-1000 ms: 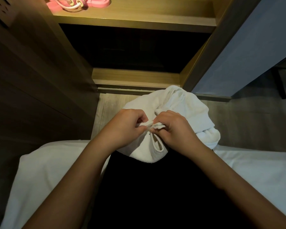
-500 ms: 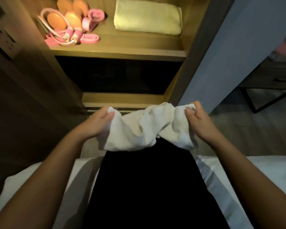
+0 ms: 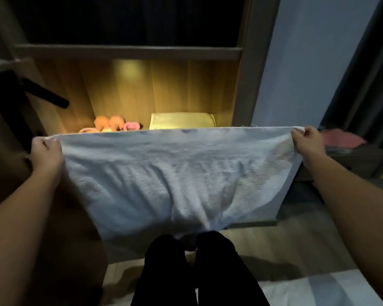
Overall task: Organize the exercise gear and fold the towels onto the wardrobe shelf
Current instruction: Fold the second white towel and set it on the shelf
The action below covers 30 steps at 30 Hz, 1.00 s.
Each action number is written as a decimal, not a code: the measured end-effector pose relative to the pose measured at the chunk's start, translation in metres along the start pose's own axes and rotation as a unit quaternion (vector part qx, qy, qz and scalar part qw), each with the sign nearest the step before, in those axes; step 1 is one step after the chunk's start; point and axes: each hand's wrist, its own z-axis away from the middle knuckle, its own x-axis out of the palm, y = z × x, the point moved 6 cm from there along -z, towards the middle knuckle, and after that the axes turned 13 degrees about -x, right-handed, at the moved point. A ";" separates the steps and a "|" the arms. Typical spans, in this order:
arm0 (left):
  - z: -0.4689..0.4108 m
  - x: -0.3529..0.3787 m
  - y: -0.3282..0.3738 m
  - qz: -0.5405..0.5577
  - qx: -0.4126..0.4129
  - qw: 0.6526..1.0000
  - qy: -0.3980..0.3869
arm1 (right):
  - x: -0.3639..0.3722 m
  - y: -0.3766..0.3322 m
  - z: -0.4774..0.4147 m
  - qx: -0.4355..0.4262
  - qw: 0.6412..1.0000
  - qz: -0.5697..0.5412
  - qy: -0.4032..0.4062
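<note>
Warm light fills the wooden wardrobe shelf (image 3: 186, 89) seen beyond both hands, while the compartment above it is left in darkness. A white towel (image 3: 175, 177) is held spread wide between the hands, in front of the shelf, its top edge drawn taut and roughly level. The left hand (image 3: 45, 152) is closed on the towel's upper left corner, with the fingers curled over the hem. The right hand (image 3: 305, 143) is closed on the upper right corner, where the cloth is pinched between thumb and bent fingers. The lower part of the towel is left hanging, and it is gathered into folds toward the person's dark-clad legs (image 3: 186, 272) below and between the hands. Beyond the top edge, a folded pale yellow towel (image 3: 181, 121) is seen lying on the shelf, about midway between the hands. Orange and pink exercise gear (image 3: 111, 123) is grouped just beside it, on the left hand's side, and is partly hidden by the white towel's edge. A pale blue-grey wall (image 3: 307, 62) is seen above the right hand. Something pink (image 3: 343, 139) is seen on dark furniture just outside the right hand; what it is cannot be told. White bedding (image 3: 318, 288) is seen under the right forearm.
</note>
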 end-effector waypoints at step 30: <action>0.122 0.124 0.107 -0.121 0.256 0.898 -0.337 | 0.110 -0.147 0.064 -0.238 0.951 -0.065 -0.185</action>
